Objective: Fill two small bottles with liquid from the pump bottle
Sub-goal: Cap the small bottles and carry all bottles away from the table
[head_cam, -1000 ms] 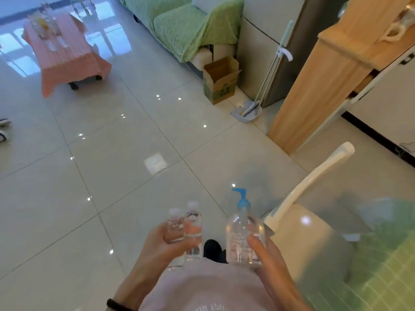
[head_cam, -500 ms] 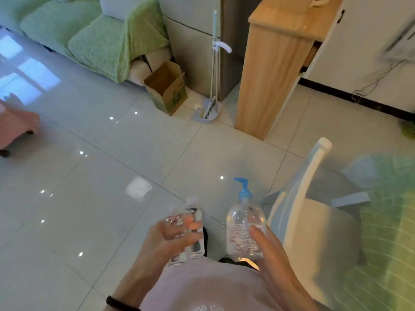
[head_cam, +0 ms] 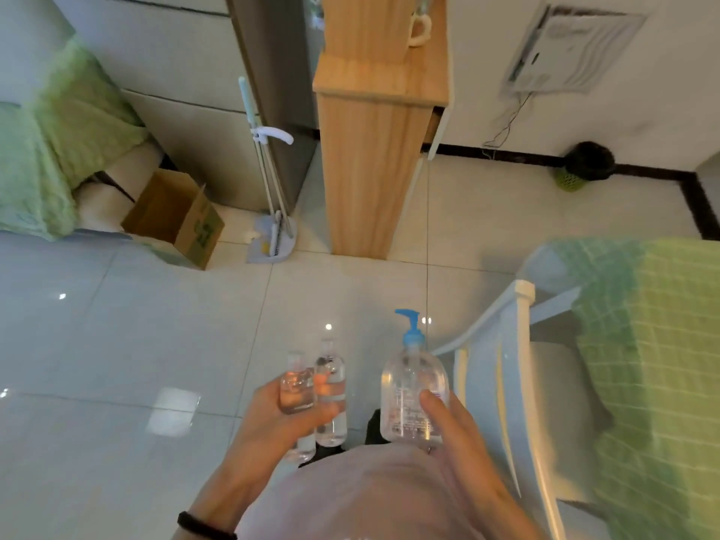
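Pump bottle [head_cam: 413,395] upright, spout [head_cam: 403,314] pointing left

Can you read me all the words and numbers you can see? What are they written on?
None of the writing here can be read.
On the pump bottle: red and dark print on its label, too blurred to read.
On the cardboard box: a green printed mark, too blurred to read.
On the wall panel: faint lines of print, too small to read.
On the small bottles: no writing that I can make out.
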Demonstrator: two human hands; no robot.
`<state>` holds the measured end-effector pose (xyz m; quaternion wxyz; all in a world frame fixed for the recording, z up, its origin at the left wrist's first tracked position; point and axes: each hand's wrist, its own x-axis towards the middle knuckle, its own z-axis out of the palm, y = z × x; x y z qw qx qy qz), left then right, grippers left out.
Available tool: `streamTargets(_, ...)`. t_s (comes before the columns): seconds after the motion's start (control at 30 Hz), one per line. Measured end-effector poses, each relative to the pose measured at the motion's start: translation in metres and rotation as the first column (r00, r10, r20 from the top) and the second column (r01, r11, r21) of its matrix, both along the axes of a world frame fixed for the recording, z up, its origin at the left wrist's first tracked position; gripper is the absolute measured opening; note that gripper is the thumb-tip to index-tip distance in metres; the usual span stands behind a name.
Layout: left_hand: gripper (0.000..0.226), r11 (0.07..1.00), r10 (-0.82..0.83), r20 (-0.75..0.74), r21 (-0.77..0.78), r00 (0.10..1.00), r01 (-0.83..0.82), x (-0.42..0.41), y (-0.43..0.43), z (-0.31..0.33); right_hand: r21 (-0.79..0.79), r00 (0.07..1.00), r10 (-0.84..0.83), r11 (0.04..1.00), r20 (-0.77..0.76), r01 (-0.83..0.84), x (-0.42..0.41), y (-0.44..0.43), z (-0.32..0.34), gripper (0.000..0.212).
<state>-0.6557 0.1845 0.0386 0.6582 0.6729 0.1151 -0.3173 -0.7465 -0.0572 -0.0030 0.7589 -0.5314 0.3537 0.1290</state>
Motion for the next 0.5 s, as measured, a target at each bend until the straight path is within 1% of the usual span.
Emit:
streamTargets(0.1,0.057,0.997,-0.069,-0.005,0.024,0.998,0.069,0.041,-0.01,-0.002,-0.002,0.999,-0.052,0.999,0.005,0.052,0.03,-0.005,0.0,0.094)
streamTargets(0.17,0.049,0.994,-0.105,0.004,0.041,0.994,0.105,0.068,-0.02,-0.004,0.024,0.997,-0.062,0.998,0.043,0.061,0.053,-0.012,0.0,0.092)
streamTargets(0.23,0.038,0.993,-0.108,0.017,0.044,0.994,0.107,0.096,-0.031,-0.007,0.027,0.995,-0.055,0.998,0.089,0.053,0.08,-0.021,0.002,0.087)
streamTargets(0.3,0.034,0.992,-0.11,0.027,0.064,0.994,0.108,0.124,-0.044,-0.008,0.02,0.993,-0.052,0.999,0.109,0.05,0.11,-0.034,0.002,0.09)
streamTargets(0.43,0.036,0.994,-0.089,0.013,0.064,0.996,0.088,0.181,-0.073,-0.005,0.047,0.992,-0.038,0.998,0.123,0.032,0.17,-0.067,0.002,0.099)
streamTargets(0.5,0.037,0.994,-0.09,0.003,0.067,0.996,0.09,0.209,-0.087,-0.002,0.057,0.991,-0.057,0.997,0.122,0.05,0.2,-0.085,0.004,0.097)
